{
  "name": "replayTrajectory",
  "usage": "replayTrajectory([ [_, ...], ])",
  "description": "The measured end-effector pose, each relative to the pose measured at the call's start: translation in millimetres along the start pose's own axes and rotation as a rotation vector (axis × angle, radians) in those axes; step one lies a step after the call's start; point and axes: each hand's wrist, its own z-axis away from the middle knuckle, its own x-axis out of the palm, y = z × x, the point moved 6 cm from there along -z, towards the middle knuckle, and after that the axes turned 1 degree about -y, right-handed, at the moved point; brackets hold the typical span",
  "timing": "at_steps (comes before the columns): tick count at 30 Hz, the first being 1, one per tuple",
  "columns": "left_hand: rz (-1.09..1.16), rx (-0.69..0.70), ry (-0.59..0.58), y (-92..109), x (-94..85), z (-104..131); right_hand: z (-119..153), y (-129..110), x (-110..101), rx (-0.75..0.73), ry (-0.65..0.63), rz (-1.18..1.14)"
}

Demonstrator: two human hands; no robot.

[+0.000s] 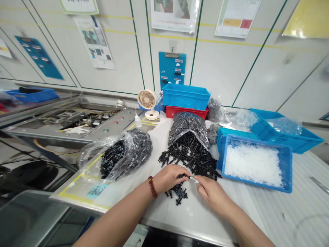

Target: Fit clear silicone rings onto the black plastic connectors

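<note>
My left hand [168,177], with a beaded bracelet at the wrist, is closed around a black rod-like part [183,175]. Opposite it, my right hand [211,192] pinches a small whitish, see-through sleeve [193,179] at the tip of that part. Whether the sleeve sits around the part or only touches it, I cannot tell. Just below my hands lies a small heap of black fittings with bluish bands [180,195]. Behind them, a pile of thin black rods [192,156] spills from a clear plastic bag [189,121].
To the right, a blue tray [290,171] holds many small white translucent rings [253,164]. A clear bag of black fittings [128,151] lies on the left. Blue [186,96] and red bins [171,112], a small fan [147,100] and a dropper bottle [138,120] stand behind.
</note>
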Motion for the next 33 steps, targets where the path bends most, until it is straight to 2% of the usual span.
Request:
replayTrajectory([
  [6,0.024,-0.012,0.002,0.0,-0.8,-0.4,0.0,2.2,2.5,-0.020,0.026,0.050],
  [15,0.021,-0.006,-0.008,1.1,2.5,-0.4,-1.6,2.4,2.9,0.048,0.008,0.124],
  [23,0.041,-0.022,-0.013,1.9,0.2,-0.9,-1.0,0.7,1.6,0.009,0.025,0.045],
  [33,0.044,0.007,-0.008,2.7,0.8,-0.1,-1.7,3.8,3.4,0.013,0.048,0.093],
])
